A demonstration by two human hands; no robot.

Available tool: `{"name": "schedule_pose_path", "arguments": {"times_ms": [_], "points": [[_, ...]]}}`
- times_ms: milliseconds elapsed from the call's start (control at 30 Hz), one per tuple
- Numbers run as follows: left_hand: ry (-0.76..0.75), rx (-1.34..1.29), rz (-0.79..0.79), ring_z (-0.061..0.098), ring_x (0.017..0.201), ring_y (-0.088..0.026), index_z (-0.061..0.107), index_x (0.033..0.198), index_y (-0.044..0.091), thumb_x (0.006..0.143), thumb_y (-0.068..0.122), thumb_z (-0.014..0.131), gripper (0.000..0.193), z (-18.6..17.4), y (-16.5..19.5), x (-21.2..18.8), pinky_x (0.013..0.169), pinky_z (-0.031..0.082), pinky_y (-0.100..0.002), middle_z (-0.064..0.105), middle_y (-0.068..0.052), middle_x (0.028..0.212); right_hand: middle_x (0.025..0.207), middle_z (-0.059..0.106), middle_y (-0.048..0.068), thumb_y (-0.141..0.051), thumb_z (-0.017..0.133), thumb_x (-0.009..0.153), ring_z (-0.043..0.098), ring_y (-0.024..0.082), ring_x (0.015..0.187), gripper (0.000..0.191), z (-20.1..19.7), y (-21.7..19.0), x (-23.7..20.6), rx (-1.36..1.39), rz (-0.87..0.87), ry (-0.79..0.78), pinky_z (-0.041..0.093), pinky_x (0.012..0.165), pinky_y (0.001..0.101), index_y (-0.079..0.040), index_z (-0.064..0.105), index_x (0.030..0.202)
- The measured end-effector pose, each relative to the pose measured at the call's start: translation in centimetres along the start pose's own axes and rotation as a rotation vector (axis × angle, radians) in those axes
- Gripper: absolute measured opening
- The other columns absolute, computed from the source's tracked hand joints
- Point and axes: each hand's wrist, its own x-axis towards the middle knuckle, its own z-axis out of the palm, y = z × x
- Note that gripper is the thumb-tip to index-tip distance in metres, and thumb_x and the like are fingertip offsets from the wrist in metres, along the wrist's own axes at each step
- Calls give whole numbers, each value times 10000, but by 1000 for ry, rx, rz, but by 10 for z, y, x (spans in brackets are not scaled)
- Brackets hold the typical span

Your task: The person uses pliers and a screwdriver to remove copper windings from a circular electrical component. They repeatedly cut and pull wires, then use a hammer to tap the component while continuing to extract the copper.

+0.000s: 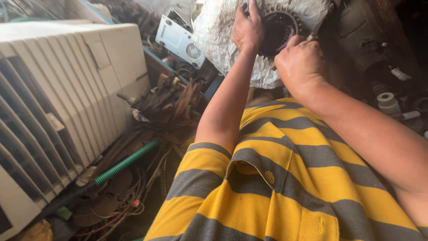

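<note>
Your left hand (248, 27) grips the upper rim of the round black motor part (277, 30), fingers curled over its edge, so that grip is closed on it. Your right hand (299, 61) is bunched at the part's lower right edge; its fingertips are hidden, so you cannot tell whether that grip pinches anything. The part sits up ahead against the crinkled white sack (214, 31), above your lap.

Keep the left hold steady on the rim so the part does not rock, and work in small moves with the right, watching the coloured wires inside the ring.

To your left stands a white louvred cooler casing (58, 102), close by. Below it lie a green ribbed hose (127, 161) and loose wiring. A white roll (386, 99) sits at your right.
</note>
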Motion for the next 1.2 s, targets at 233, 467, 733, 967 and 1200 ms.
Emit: {"name": "schedule_pose_path", "arguments": {"times_ms": [233, 467, 733, 967, 1200], "points": [[10, 49, -13, 659, 1187, -409, 618, 1392, 148, 976, 665, 384, 703, 1, -3, 3, 1034, 472, -507, 725, -189, 1257, 1030, 705, 81, -186, 673, 1003, 720, 250, 809, 119, 18, 61, -48, 335, -22, 133, 581, 734, 390, -141, 778, 1036], [23, -35, 58, 644, 1217, -398, 635, 1373, 119, 977, 631, 402, 688, 8, -8, 6, 1046, 464, -476, 718, -202, 1266, 1125, 721, 66, -192, 724, 1021, 722, 304, 923, 161, 19, 71, -26, 922, 9, 373, 586, 824, 403, -146, 767, 1169], [-6, -94, 553, 495, 1356, -471, 339, 1525, -67, 727, 549, 879, 1143, -26, -45, -43, 1145, 432, -492, 476, -325, 1448, 973, 693, 83, -363, 799, 926, 710, 275, 900, 328, 26, 75, -5, 997, 120, 407, 571, 813, 394, -91, 666, 1053], [-173, 156, 384, 445, 1384, -449, 237, 1566, -73, 481, 601, 946, 1461, -33, -39, -66, 1126, 409, -483, 423, -300, 1469, 1355, 554, 181, -289, 918, 465, 642, 390, 1144, 603, 58, 90, 81, 788, -380, 533, 533, 918, 471, -90, 610, 943], [-235, 120, 293, 519, 1349, -412, 273, 1581, -48, 483, 548, 933, 1413, -34, -40, -66, 1067, 475, -446, 439, -259, 1484, 1339, 589, 139, -227, 890, 608, 667, 337, 1083, 757, 75, 91, 90, 972, -430, 172, 554, 924, 432, -46, 524, 1246]]}}
